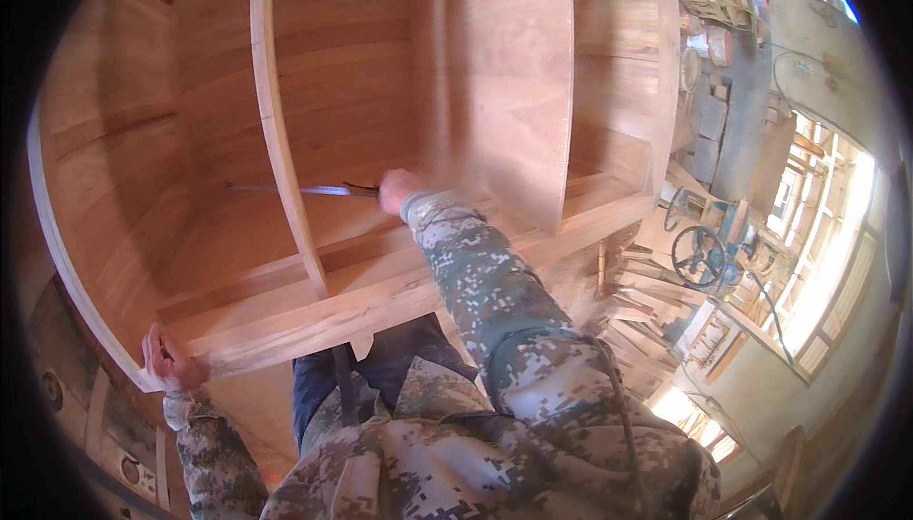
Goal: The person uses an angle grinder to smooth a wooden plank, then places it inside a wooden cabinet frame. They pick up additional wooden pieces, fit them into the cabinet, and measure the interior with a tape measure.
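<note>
A large unfinished wooden cabinet (380, 299) spreads out before me, with its inside facing me. My right hand (400, 191) is closed round the end of a long thin tool (338, 191) with a shiny, bluish shaft. The tool points left inside the cabinet and passes behind a narrow wooden upright (276, 130); its exact kind is unclear. At the cabinet's lower left corner, my left hand (172, 360) has its fingers curled on the frame edge. To the right of my right hand stands a flat wooden divider panel (518, 83).
Machinery with a dark handwheel (697, 256) stands on the right, near bright windows (837, 263). Loose wood offcuts (651, 306) lie in a heap below it. Containers (713, 46) sit at the upper right. The cabinet's front rail runs close to my body.
</note>
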Action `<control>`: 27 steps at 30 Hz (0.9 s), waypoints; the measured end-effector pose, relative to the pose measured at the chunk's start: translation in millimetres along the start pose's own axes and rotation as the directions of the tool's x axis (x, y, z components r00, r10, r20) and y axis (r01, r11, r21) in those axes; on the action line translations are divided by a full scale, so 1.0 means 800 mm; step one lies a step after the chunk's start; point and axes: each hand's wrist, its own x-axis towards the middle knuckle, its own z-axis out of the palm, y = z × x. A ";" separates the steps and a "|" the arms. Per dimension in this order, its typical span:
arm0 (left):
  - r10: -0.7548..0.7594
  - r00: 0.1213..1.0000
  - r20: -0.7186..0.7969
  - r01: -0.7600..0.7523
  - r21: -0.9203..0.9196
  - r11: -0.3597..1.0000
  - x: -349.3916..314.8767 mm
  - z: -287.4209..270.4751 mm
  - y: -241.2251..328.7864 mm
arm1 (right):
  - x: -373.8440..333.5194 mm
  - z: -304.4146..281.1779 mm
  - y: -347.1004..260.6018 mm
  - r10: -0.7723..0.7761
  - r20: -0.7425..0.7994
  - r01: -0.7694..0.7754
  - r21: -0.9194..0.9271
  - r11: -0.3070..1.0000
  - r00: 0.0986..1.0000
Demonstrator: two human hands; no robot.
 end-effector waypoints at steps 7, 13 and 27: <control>0.118 0.981 -0.154 -0.124 -0.029 0.992 -0.014 0.048 -0.064 | 0.023 0.018 0.044 -0.275 -0.118 0.220 -0.347 0.912 0.954; -0.164 0.962 0.220 0.108 0.244 0.964 -0.007 0.034 -0.017 | -0.011 0.006 0.042 -0.220 0.079 0.230 -0.161 0.960 0.972; -0.030 0.547 0.836 -0.022 0.050 0.998 0.097 0.131 0.147 | -0.031 0.019 0.002 -0.326 0.218 0.271 0.248 0.930 0.920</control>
